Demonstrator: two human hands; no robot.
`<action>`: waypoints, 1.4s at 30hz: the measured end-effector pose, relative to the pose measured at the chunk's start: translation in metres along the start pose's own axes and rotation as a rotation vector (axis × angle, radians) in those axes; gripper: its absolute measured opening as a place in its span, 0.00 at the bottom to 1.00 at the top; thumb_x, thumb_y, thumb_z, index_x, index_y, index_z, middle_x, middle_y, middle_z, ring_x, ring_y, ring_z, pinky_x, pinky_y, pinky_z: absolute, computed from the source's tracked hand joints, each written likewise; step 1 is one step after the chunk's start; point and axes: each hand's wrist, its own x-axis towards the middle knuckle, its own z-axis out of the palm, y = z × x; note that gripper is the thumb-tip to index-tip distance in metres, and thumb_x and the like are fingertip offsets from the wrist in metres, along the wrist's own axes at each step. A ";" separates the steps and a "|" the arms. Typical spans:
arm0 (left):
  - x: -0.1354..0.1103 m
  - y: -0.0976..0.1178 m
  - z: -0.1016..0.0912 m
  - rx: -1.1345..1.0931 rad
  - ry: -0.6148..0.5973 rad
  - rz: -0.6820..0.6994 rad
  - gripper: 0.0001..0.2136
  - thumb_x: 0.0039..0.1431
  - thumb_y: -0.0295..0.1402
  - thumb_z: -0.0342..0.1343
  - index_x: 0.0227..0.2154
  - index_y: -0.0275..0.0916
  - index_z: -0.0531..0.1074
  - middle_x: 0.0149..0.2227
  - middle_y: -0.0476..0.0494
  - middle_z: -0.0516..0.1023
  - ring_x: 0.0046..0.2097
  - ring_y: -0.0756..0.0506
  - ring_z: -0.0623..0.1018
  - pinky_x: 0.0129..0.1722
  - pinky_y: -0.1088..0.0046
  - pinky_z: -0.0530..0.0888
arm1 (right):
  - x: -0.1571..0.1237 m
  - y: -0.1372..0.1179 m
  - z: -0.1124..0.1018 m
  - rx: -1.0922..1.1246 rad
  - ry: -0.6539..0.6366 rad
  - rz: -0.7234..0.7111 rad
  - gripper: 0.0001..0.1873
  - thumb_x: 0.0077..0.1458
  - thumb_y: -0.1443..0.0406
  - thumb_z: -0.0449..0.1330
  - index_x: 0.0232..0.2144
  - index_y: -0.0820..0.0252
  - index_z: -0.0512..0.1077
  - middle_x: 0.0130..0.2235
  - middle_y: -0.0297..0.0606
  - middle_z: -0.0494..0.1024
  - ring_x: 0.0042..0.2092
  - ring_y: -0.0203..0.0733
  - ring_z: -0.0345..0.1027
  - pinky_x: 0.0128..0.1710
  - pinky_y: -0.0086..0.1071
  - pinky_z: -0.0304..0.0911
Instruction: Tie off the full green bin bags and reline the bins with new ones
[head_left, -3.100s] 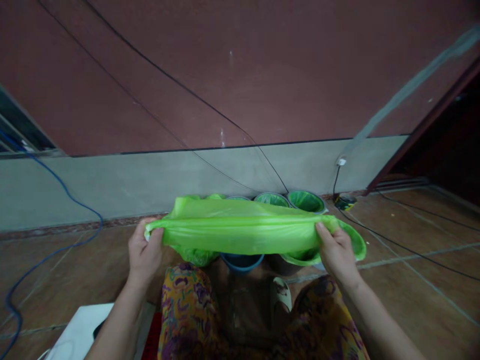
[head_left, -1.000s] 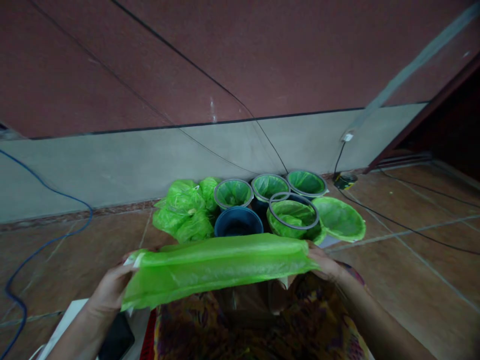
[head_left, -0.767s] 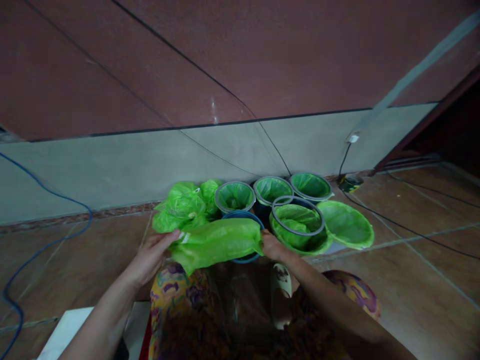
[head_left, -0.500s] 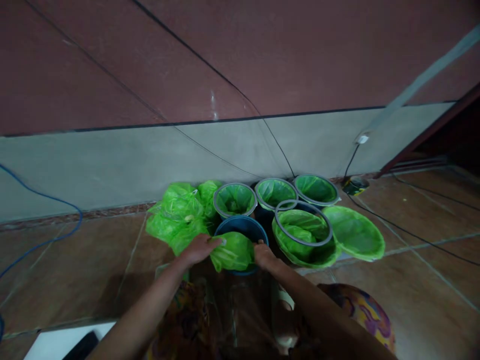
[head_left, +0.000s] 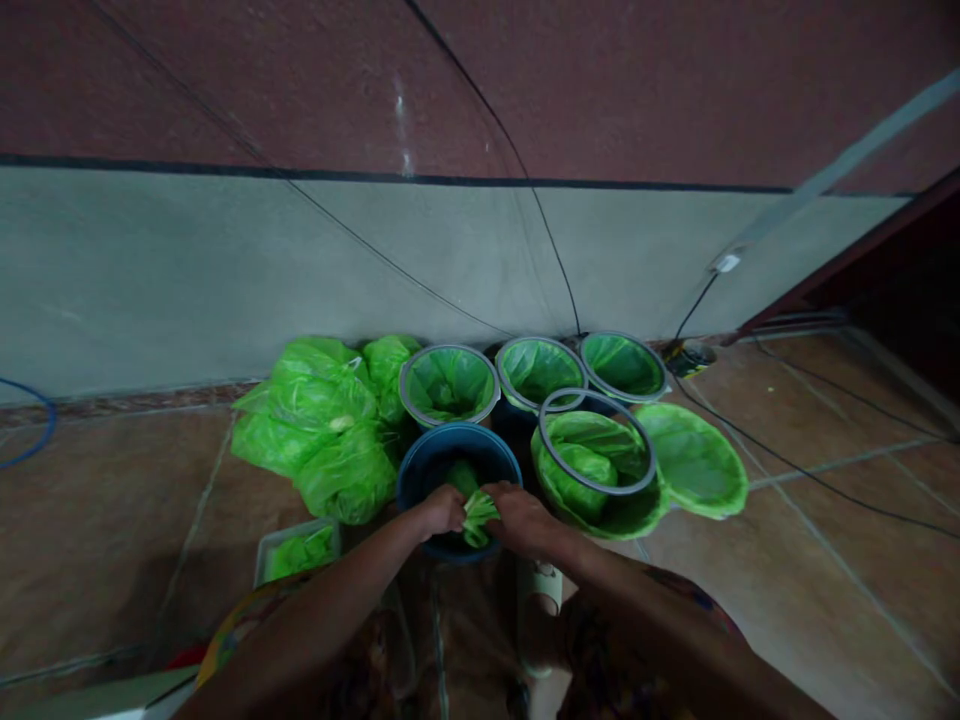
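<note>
A green plastic bag is bunched between my two hands, over the mouth of a blue bin. My left hand is closed on the bag's left side. On the other side, my right hand has its fingers closed round the same bag. The lower part of the bag hangs inside the bin, where it looks dark and is partly hidden. Just behind the blue bin stands a grey-rimmed bin lined with green plastic.
Filled green bags are heaped at left, near a white container of green plastic. At right are more lined bins, a loose grey ring and a lined lid-like piece. A black cable crosses the floor; the wall rises behind.
Both hands have come closer together and down into the blue bin's mouth. The puffed-out bag is now gathered narrow between them. The view has shifted downward.
</note>
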 end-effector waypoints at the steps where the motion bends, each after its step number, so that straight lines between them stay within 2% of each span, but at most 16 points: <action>1: 0.002 0.001 -0.003 0.004 -0.001 -0.003 0.06 0.42 0.28 0.60 0.18 0.36 0.68 0.17 0.53 0.65 0.24 0.50 0.68 0.26 0.74 0.66 | 0.006 0.000 0.004 -0.029 0.008 0.006 0.23 0.54 0.67 0.58 0.53 0.67 0.70 0.53 0.53 0.75 0.56 0.52 0.68 0.54 0.38 0.61; 4: 0.004 0.006 -0.013 0.019 0.006 -0.008 0.01 0.44 0.28 0.58 0.22 0.35 0.72 0.19 0.52 0.68 0.24 0.50 0.69 0.26 0.75 0.67 | 0.022 0.000 0.016 -0.093 -0.018 0.037 0.18 0.58 0.67 0.55 0.50 0.65 0.72 0.48 0.52 0.78 0.52 0.52 0.71 0.50 0.38 0.63; 8: 0.003 0.017 -0.028 0.178 0.018 0.031 0.09 0.46 0.25 0.55 0.32 0.35 0.76 0.22 0.51 0.72 0.23 0.50 0.70 0.26 0.75 0.67 | 0.038 -0.002 0.022 -0.148 -0.062 0.014 0.15 0.60 0.68 0.52 0.43 0.64 0.76 0.43 0.51 0.81 0.48 0.50 0.75 0.47 0.35 0.64; 12: -0.004 0.027 -0.040 0.498 0.057 0.121 0.16 0.47 0.21 0.53 0.39 0.36 0.77 0.32 0.43 0.80 0.34 0.44 0.79 0.36 0.71 0.72 | 0.046 0.007 0.010 -0.200 -0.053 0.012 0.15 0.58 0.69 0.53 0.41 0.66 0.78 0.44 0.53 0.80 0.47 0.51 0.75 0.46 0.34 0.66; 15: -0.011 0.028 -0.048 0.822 0.191 0.047 0.16 0.49 0.21 0.53 0.40 0.35 0.77 0.39 0.34 0.81 0.42 0.38 0.80 0.42 0.66 0.73 | 0.044 0.020 -0.003 -0.230 -0.049 0.006 0.15 0.56 0.70 0.54 0.40 0.68 0.79 0.45 0.56 0.79 0.47 0.52 0.75 0.45 0.35 0.66; 17: -0.014 0.027 -0.053 0.918 0.255 -0.027 0.15 0.51 0.22 0.52 0.41 0.34 0.77 0.41 0.30 0.81 0.44 0.36 0.80 0.43 0.63 0.73 | 0.040 0.029 -0.010 -0.224 -0.075 -0.028 0.14 0.54 0.70 0.56 0.39 0.65 0.80 0.44 0.53 0.80 0.48 0.52 0.75 0.45 0.35 0.66; 21: -0.016 0.025 -0.063 0.930 0.305 -0.078 0.13 0.56 0.24 0.49 0.38 0.33 0.79 0.41 0.29 0.81 0.46 0.34 0.79 0.45 0.61 0.73 | 0.030 0.043 -0.015 -0.234 -0.156 -0.071 0.15 0.51 0.72 0.58 0.38 0.59 0.81 0.43 0.49 0.81 0.48 0.52 0.75 0.44 0.35 0.66; 26: -0.012 0.029 -0.068 0.877 0.319 0.006 0.14 0.58 0.26 0.49 0.38 0.40 0.80 0.42 0.40 0.82 0.46 0.42 0.78 0.49 0.68 0.70 | 0.024 0.043 -0.014 -0.302 -0.266 -0.009 0.16 0.51 0.74 0.55 0.39 0.65 0.80 0.43 0.54 0.81 0.47 0.57 0.75 0.43 0.41 0.66; 28: -0.012 0.032 -0.066 0.878 0.327 0.074 0.14 0.58 0.26 0.48 0.37 0.40 0.80 0.41 0.42 0.82 0.46 0.43 0.77 0.50 0.67 0.69 | 0.026 0.039 -0.015 -0.246 -0.208 -0.006 0.18 0.51 0.75 0.55 0.41 0.62 0.79 0.46 0.51 0.79 0.49 0.54 0.74 0.47 0.40 0.65; 32: -0.016 0.040 -0.057 0.898 0.323 0.218 0.14 0.58 0.26 0.47 0.33 0.40 0.79 0.39 0.42 0.80 0.46 0.41 0.75 0.51 0.60 0.68 | 0.036 0.027 -0.014 -0.040 0.100 -0.039 0.24 0.55 0.69 0.56 0.55 0.59 0.69 0.54 0.47 0.74 0.56 0.48 0.67 0.55 0.37 0.60; 34: -0.020 0.044 -0.053 0.881 0.310 0.328 0.13 0.58 0.26 0.47 0.32 0.41 0.79 0.40 0.43 0.80 0.48 0.41 0.73 0.54 0.56 0.64 | 0.043 0.020 -0.006 0.016 0.135 -0.086 0.31 0.54 0.65 0.59 0.60 0.62 0.63 0.56 0.49 0.72 0.58 0.50 0.65 0.56 0.39 0.59; 36: -0.023 0.048 -0.050 0.861 0.302 0.440 0.13 0.57 0.25 0.48 0.32 0.43 0.78 0.46 0.45 0.79 0.52 0.41 0.71 0.59 0.52 0.59 | 0.049 0.014 0.005 0.062 0.108 -0.087 0.27 0.54 0.66 0.59 0.57 0.63 0.65 0.53 0.50 0.74 0.56 0.51 0.66 0.55 0.40 0.60; 38: -0.026 0.050 -0.048 0.850 0.330 0.514 0.13 0.57 0.25 0.49 0.33 0.44 0.78 0.55 0.46 0.74 0.58 0.40 0.67 0.62 0.49 0.54 | 0.054 0.009 0.015 0.154 0.090 -0.021 0.17 0.55 0.69 0.55 0.48 0.64 0.72 0.46 0.49 0.78 0.51 0.50 0.70 0.52 0.40 0.61; 40: -0.027 0.050 -0.045 0.824 0.443 0.500 0.13 0.57 0.27 0.52 0.42 0.44 0.77 0.63 0.42 0.66 0.62 0.37 0.63 0.62 0.49 0.54 | 0.059 0.008 0.023 0.274 0.097 0.056 0.11 0.55 0.71 0.53 0.38 0.65 0.74 0.39 0.48 0.80 0.46 0.50 0.72 0.49 0.39 0.62; 42: -0.026 0.048 -0.042 0.749 0.610 0.403 0.21 0.57 0.34 0.56 0.55 0.40 0.70 0.67 0.35 0.58 0.64 0.33 0.61 0.62 0.49 0.57 | 0.063 0.008 0.028 0.365 0.113 0.108 0.11 0.57 0.69 0.51 0.32 0.65 0.74 0.35 0.46 0.80 0.41 0.47 0.74 0.43 0.37 0.64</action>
